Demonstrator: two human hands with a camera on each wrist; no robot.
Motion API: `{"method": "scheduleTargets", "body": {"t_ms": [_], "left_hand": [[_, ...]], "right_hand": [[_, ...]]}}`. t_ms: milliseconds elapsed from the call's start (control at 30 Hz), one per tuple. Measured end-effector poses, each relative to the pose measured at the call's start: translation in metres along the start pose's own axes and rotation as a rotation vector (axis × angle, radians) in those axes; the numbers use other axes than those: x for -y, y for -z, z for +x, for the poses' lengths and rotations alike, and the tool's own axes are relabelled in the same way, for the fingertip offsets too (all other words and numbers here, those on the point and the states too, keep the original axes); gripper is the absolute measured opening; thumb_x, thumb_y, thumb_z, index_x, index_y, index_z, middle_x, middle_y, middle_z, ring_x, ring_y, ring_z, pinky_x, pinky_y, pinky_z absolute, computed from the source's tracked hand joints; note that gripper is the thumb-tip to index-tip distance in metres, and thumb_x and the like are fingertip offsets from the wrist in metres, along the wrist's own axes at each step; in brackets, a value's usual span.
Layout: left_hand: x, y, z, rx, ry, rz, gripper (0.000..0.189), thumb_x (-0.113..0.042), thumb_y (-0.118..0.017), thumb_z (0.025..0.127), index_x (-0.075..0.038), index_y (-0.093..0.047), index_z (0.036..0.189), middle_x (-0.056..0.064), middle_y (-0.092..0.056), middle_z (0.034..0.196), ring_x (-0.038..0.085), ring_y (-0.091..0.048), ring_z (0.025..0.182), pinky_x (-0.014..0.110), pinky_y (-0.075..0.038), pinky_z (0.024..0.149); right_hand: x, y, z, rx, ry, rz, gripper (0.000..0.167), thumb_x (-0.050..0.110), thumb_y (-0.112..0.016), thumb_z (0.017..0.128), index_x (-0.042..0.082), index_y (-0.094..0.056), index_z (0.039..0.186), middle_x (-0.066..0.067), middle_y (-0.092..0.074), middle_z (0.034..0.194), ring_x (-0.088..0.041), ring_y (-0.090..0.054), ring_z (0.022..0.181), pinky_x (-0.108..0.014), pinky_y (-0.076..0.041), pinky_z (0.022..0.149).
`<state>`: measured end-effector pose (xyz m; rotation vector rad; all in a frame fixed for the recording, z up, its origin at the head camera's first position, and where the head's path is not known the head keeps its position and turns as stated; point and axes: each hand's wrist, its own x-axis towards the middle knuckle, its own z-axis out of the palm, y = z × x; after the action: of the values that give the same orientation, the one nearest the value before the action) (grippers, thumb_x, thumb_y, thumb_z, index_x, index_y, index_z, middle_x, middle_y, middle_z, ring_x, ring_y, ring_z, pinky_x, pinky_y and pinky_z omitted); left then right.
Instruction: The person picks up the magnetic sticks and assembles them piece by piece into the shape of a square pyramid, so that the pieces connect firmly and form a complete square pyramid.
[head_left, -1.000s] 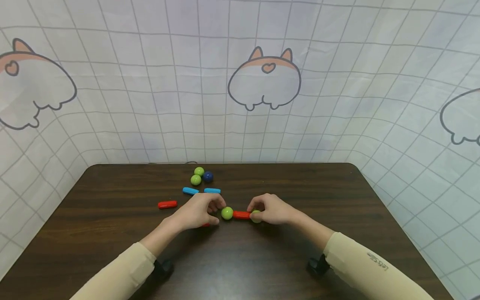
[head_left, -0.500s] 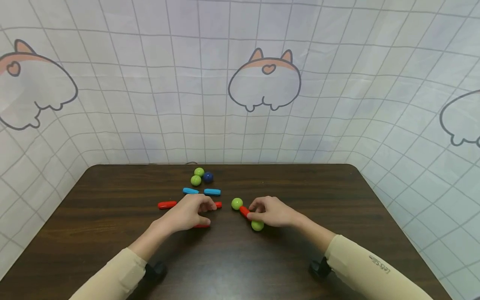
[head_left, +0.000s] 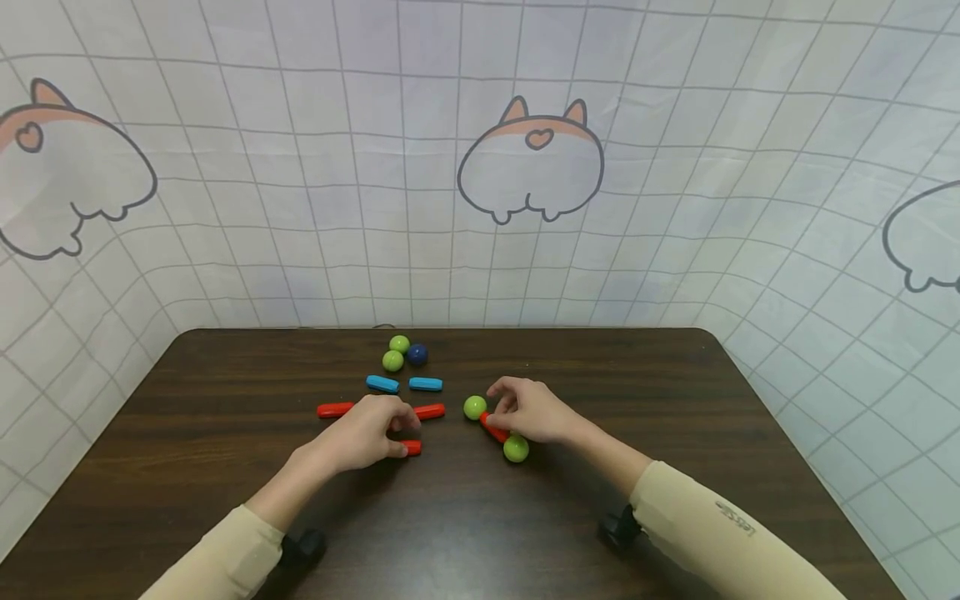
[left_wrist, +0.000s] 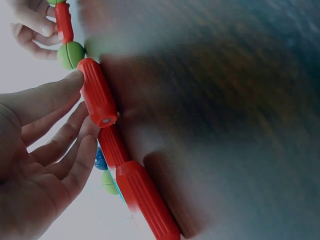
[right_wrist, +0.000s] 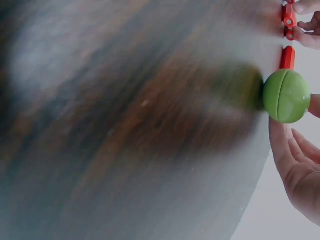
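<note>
My left hand [head_left: 367, 432] is at the left, fingers loosely bent and spread from the thumb. Its thumb tip is right at the end of a ribbed red rod [left_wrist: 99, 95], while its fingertips stay apart from the thumb. Beyond them lies another red rod [head_left: 430, 412]. At the right, my right hand [head_left: 534, 410] has its thumb over a red rod [head_left: 495, 431] joined between a far green ball [head_left: 475, 407] and a near green ball [head_left: 516, 449]. The right index finger is raised by the far ball, apart from the thumb.
Left of the left hand lies a third loose red rod [head_left: 334, 410]. Two blue rods [head_left: 426, 384] lie behind, and farther back sit two green balls [head_left: 393, 361] and a dark blue ball [head_left: 417, 355]. A white grid-patterned curtain [head_left: 337, 208] borders the dark wooden table [head_left: 637, 358].
The joined red rod and green balls turned from level to slanted, then stayed put. My right hand shifted away from me, its grip loosened. My left hand drew left from the far green ball.
</note>
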<state>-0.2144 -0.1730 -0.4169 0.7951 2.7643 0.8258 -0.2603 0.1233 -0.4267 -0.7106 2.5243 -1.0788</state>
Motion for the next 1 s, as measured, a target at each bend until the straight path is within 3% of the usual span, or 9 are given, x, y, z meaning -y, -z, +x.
{"method": "scheduleTargets", "body": {"t_ms": [267, 467, 1000], "left_hand": [[-0.004, -0.001, -0.001, 0.016, 0.011, 0.001, 0.025, -0.001, -0.084, 0.083, -0.004, -0.074, 0.106, 0.001, -0.070, 0.098, 0.020, -0.063, 0.089, 0.037, -0.055, 0.079], [0.000, -0.005, -0.002, 0.032, 0.015, 0.022, 0.026, 0.002, -0.083, 0.083, -0.005, -0.075, 0.107, -0.002, -0.069, 0.095, 0.016, -0.063, 0.086, 0.036, -0.055, 0.078], [-0.002, -0.005, -0.002, 0.053, -0.056, 0.072, 0.022, 0.005, -0.082, 0.083, -0.006, -0.075, 0.101, -0.003, -0.069, 0.093, 0.014, -0.063, 0.085, 0.034, -0.055, 0.076]], "right_hand": [[0.001, -0.002, 0.000, 0.041, -0.040, 0.054, 0.051, 0.009, -0.075, 0.094, -0.001, -0.054, 0.140, -0.002, -0.068, 0.090, -0.014, -0.065, 0.068, -0.030, -0.056, 0.063], [-0.001, -0.003, -0.006, 0.072, -0.053, 0.108, 0.055, 0.008, -0.073, 0.095, 0.001, -0.051, 0.145, -0.005, -0.067, 0.086, -0.019, -0.068, 0.066, -0.033, -0.059, 0.064], [-0.004, -0.002, -0.016, 0.080, -0.096, 0.228, 0.049, 0.008, -0.076, 0.093, -0.001, -0.054, 0.136, -0.009, -0.068, 0.086, -0.023, -0.070, 0.070, -0.037, -0.061, 0.067]]}}
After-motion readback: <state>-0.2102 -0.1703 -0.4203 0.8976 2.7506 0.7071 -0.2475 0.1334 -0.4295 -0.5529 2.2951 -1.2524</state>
